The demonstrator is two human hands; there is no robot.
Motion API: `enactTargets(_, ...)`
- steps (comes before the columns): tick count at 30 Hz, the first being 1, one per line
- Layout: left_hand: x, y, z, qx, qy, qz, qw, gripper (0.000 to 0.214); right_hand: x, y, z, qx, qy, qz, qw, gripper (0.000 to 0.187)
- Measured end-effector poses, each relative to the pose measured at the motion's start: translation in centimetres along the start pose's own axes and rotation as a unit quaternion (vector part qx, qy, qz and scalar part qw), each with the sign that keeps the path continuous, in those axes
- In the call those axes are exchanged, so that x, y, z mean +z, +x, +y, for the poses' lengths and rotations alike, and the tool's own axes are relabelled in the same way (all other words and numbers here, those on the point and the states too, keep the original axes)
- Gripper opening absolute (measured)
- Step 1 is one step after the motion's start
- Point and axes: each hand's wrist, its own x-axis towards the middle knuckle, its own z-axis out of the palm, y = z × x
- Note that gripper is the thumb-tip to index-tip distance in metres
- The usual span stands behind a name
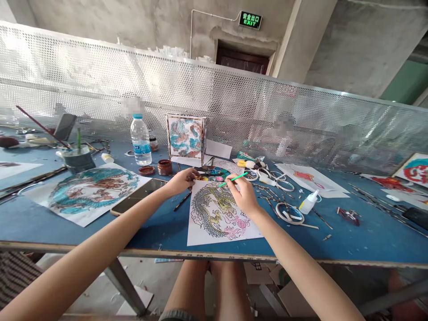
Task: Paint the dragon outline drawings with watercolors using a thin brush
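Note:
My right hand (pixel 244 194) is closed on a slim green-handled paintbrush (pixel 238 177), held slanting over a dragon drawing (pixel 216 218). The sheet is white with black outlines, coloured yellow, grey and pink in parts. My left hand (pixel 180 182) rests near its top left corner, fingers bent together; what they grip, if anything, is hidden. Just beyond the sheet lies a paint palette (pixel 214 171) with blobs of colour. An open jar of brown paint (pixel 164 167) and its lid (pixel 146 170) stand past my left hand.
To the left are a phone (pixel 138 196), a blue and brown dragon painting (pixel 93 191), a brush cup (pixel 78 158) and a water bottle (pixel 141 140). A framed painting (pixel 186 139) stands behind. Tape rolls (pixel 290 213), twigs and a glue bottle (pixel 309 202) lie right. A perforated metal screen (pixel 234 107) bounds the table.

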Motion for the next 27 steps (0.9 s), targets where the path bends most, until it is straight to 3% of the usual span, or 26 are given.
enactTargets(3, 0.0, 0.1, 0.0, 0.005, 0.013, 0.002, 1.000, 0.030, 0.0, 0.0, -0.1, -0.009, 0.010, -0.001, 1.000, 0.022)
enactTargets(9, 0.1, 0.0, -0.3, 0.014, 0.018, -0.008, 1.000, 0.032, 0.6, 0.0, 0.1, -0.033, 0.042, -0.062, 0.997, 0.021)
enactTargets(17, 0.0, 0.2, -1.0, 0.020, 0.027, -0.016, 0.999, 0.032, 0.4, -0.1, 0.2, -0.010, 0.014, -0.035, 0.999, 0.022)
enactTargets(22, 0.0, 0.2, -1.2, 0.027, 0.025, -0.023, 0.999, 0.033, 0.5, -0.1, 0.2, -0.020, 0.013, -0.061, 0.998, 0.022)
enactTargets(27, 0.1, 0.4, -1.5, 0.018, 0.036, -0.021, 0.999, 0.034, 0.3, 0.0, 0.2, -0.007, -0.001, -0.030, 1.000, 0.023)
